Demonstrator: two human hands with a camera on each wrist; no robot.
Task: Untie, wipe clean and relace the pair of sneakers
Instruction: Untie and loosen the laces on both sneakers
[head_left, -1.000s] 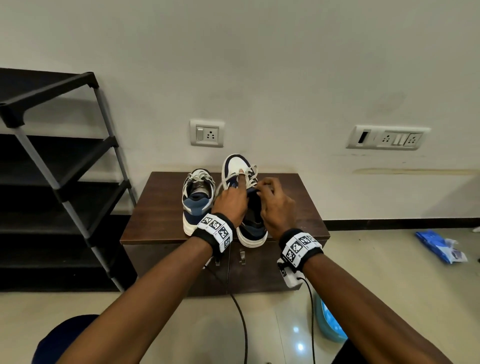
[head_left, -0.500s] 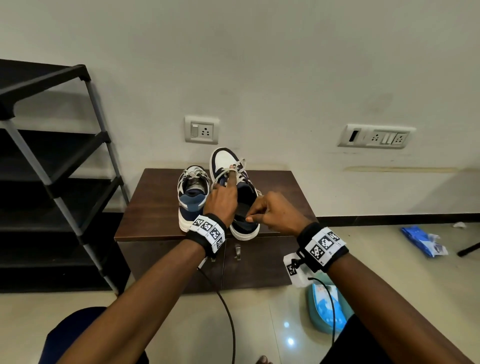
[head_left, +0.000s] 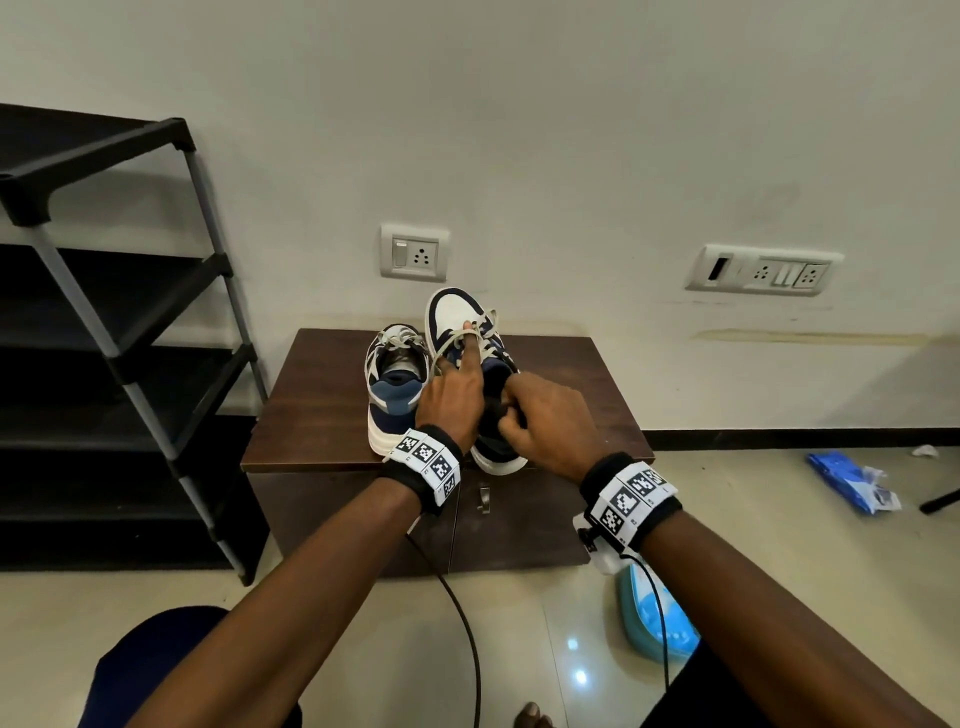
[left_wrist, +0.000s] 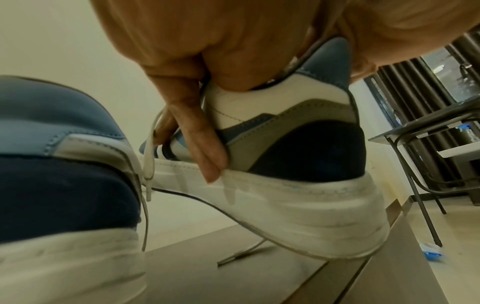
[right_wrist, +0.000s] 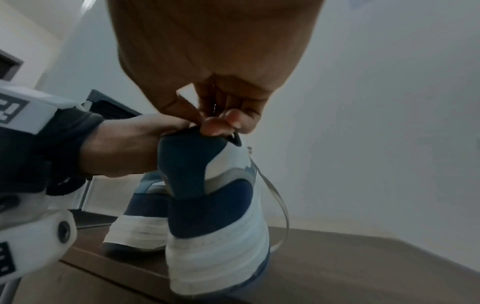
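So the right sneaker (head_left: 470, 332) was tipped up on its heel at the near edge of the little brown cabinet (head_left: 322, 405), toe pointing up toward the wall. The left hand (head_left: 452, 395) had its index finger stuck straight out and hooked under a loop of the white lace (head_left: 457, 336) up by the toe box, while the other fingers (left_wrist: 197, 148) were curled against the side of the shoe, tips down on the white midsole. The right hand (head_left: 545, 421) was at the collar, thumb and fingertips pinching the heel edge from above; the right wrist view showed that pinch clearly. One loose lace end trailed off the shoe's right side down toward the cabinet top.

The left sneaker (head_left: 392, 395) sat flat just left of it, heel facing near, laces on, nobody touching it.

Count: two sneakers, two hands, one cabinet. Off to the left there was one black shoe rack (head_left: 119, 322), two socket plates (head_left: 414, 253) on the wall, and one blue packet (head_left: 852, 480) on the floor far right.
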